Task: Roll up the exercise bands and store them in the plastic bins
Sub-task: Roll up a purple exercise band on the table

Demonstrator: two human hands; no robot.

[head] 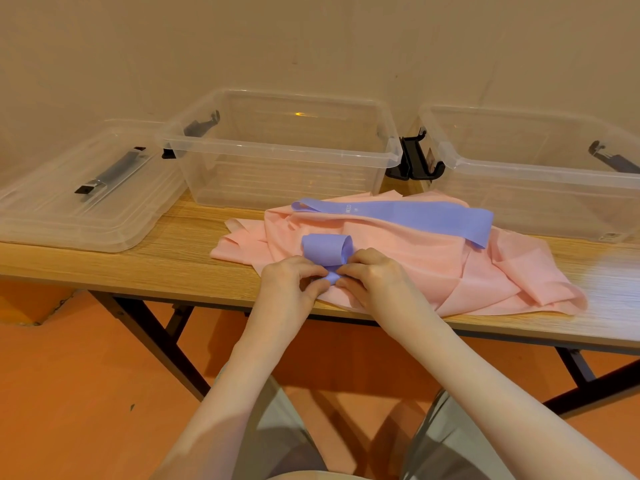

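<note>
purple band [398,213], near end rolled, pinched by both hands.

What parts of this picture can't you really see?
All in the head view:
- The near end of the purple band: covered by the left hand and right hand pinching it.
- The tiny print on that band: too small to read.
- The right bin: cut off by the picture's right edge.
- The table under the pink band: hidden by it.

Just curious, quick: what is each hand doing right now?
Left hand: fingers pinch the purple band.
Right hand: fingers pinch the same band.
</note>
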